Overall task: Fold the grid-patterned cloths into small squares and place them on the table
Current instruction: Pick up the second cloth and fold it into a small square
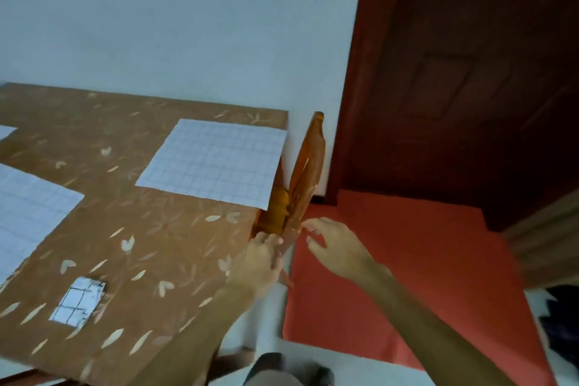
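- Head view, near 6 o'clock: left hand [263, 257] curled round orange chair [308, 166] frame; right hand [332, 244] loosely spread just beside it.
- On table [150, 244]: folded grid cloth [78, 299] at 7 o'clock, flat grid cloth [213, 163] centre, second flat cloth [28, 213] at 9 o'clock.

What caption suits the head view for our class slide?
Left hand holds the orange chair, right hand open beside it; on the table lie one small folded grid cloth and larger flat ones.
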Motion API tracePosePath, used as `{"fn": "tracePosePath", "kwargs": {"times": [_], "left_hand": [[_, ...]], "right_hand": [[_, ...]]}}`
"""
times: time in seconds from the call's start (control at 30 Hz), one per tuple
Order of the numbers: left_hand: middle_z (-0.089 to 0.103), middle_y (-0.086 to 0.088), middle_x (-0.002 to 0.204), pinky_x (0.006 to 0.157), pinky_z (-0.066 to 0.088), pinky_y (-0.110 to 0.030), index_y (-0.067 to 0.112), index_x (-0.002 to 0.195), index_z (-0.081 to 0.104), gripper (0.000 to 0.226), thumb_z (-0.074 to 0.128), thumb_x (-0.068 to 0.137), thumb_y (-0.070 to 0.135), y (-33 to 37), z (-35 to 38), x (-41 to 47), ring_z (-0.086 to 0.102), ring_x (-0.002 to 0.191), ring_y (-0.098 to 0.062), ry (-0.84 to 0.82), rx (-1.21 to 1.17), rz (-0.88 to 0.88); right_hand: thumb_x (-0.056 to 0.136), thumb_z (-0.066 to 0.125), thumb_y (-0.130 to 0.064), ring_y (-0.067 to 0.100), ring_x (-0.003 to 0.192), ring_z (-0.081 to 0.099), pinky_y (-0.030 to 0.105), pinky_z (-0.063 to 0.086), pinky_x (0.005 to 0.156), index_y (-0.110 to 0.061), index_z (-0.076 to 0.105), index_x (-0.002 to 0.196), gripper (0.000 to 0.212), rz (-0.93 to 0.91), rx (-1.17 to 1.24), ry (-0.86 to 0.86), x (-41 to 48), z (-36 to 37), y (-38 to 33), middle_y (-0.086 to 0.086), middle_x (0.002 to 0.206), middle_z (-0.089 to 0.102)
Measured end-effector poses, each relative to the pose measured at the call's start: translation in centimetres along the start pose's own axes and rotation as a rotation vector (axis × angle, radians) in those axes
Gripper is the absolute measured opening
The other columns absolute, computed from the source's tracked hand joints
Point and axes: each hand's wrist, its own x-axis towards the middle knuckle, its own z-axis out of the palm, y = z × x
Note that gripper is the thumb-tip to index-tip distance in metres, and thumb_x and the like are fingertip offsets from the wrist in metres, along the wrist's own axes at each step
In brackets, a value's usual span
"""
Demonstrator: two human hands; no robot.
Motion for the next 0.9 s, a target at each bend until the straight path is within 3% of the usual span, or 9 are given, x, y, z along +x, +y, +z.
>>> {"fn": "tracePosePath", "kwargs": {"times": [0.23,0.37,0.5,0.67,0.83,0.9], "left_hand": [[0.056,0.006,0.129,0.083,0.049,-0.025,0.025,0.132,0.055,0.032,0.046,0.102,0.029,2.5,-1.0,4.6,0.064,0.103,-0.014,0.048,-0.018,0.038],[0.06,0.002,0.127,0.085,0.055,-0.031,0.024,0.133,0.054,0.032,0.045,0.102,0.03,1.7,-1.3,8.2,0.066,0.094,-0.014,0.072,-0.088,-0.027],[0.056,0.005,0.131,0.082,0.049,-0.021,0.026,0.136,0.052,0.034,0.043,0.104,0.031,-0.3,-1.7,12.6,0.065,0.1,-0.012,0.097,-0.104,-0.121],[0.056,0.003,0.132,0.094,0.049,-0.027,0.028,0.135,0.052,0.033,0.045,0.104,0.031,-1.7,-2.9,17.2,0.061,0.114,-0.016,0.163,-0.227,-0.252],[0.054,0.001,0.135,0.094,0.048,-0.028,0.026,0.137,0.051,0.034,0.045,0.103,0.029,-3.4,-3.4,19.8,0.059,0.115,-0.016,0.192,-0.3,-0.355],[0.054,0.002,0.136,0.093,0.048,-0.027,0.027,0.137,0.051,0.035,0.045,0.103,0.03,-4.1,-3.6,20.1,0.061,0.112,-0.015,0.201,-0.308,-0.404]], "right_hand": [[0.096,0.053,-0.021,0.013,0.115,0.061,0.034,0.05,0.098,-0.023,0.059,0.132,0.036,-0.03,0.014,0.056,3.3,-4.7,1.9,-0.003,0.122,0.065],[0.098,0.051,-0.023,0.008,0.113,0.06,0.032,0.05,0.099,-0.025,0.053,0.137,0.039,-0.092,0.016,0.04,8.0,-6.0,2.1,-0.005,0.126,0.063],[0.098,0.051,-0.024,0.006,0.117,0.057,0.031,0.049,0.103,-0.025,0.049,0.141,0.043,-0.141,-0.013,-0.02,14.4,-6.4,1.7,-0.007,0.132,0.06],[0.099,0.051,-0.022,0.009,0.121,0.058,0.033,0.048,0.105,-0.023,0.05,0.142,0.043,-0.184,-0.045,-0.13,21.3,-5.8,1.1,-0.005,0.134,0.061],[0.099,0.053,-0.023,0.011,0.119,0.059,0.033,0.051,0.101,-0.022,0.051,0.141,0.041,-0.236,-0.111,-0.268,26.8,-4.6,0.8,-0.004,0.134,0.061],[0.1,0.053,-0.021,0.012,0.118,0.059,0.027,0.049,0.099,-0.021,0.05,0.141,0.041,-0.263,-0.133,-0.329,28.7,-4.3,0.5,-0.004,0.134,0.06]]}}
